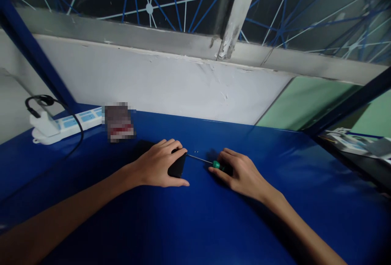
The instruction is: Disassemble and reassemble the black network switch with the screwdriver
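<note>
A flat black device point(176, 169), shaped like a phone, lies on the blue table under my left hand point(159, 161). That hand grips it from above, with the thumb along the near side and the fingers over the far side, so much of it is covered. My right hand point(240, 169) is closed around the green handle of a screwdriver point(216, 164). Its thin metal shaft points left, and the tip meets or nearly meets the device's right edge. Two tiny silvery bits, perhaps screws point(196, 151), lie on the table just beyond the shaft.
On the left, a white power strip point(81, 119) holds a plugged-in adapter point(44, 122) with a black cable point(82, 132) running over the blue table point(195, 224). A pixelated box-like item point(119, 122) stands by the strip. Behind are a white wall and windows; clutter point(360, 143) sits far right.
</note>
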`<state>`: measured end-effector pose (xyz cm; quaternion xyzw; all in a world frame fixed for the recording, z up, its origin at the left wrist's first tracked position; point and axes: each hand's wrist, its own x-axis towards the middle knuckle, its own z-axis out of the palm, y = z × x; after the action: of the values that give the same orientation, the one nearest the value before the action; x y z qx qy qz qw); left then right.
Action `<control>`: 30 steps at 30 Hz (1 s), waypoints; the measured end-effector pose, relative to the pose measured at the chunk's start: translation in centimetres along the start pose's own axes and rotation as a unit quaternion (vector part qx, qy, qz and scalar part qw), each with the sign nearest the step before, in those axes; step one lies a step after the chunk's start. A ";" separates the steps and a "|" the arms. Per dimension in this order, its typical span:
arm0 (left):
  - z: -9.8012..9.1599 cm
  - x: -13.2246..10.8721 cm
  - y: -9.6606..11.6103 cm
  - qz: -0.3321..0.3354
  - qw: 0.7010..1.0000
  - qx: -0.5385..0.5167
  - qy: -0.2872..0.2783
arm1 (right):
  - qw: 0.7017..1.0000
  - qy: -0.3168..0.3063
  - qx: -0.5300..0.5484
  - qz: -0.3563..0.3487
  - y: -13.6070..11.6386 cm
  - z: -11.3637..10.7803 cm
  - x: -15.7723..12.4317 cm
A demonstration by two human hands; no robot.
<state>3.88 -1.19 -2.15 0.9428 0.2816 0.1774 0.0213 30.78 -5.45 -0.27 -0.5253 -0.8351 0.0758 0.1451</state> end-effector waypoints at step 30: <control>0.0 0.0 0.1 0.008 1.000 -0.003 -0.002 | 0.987 0.075 -0.134 -0.039 0.6 1.1 -0.4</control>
<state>3.94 -1.26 -2.11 0.9453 0.2734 0.1767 0.0226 31.10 -5.55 -1.53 -0.5110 -0.8443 -0.0828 0.1386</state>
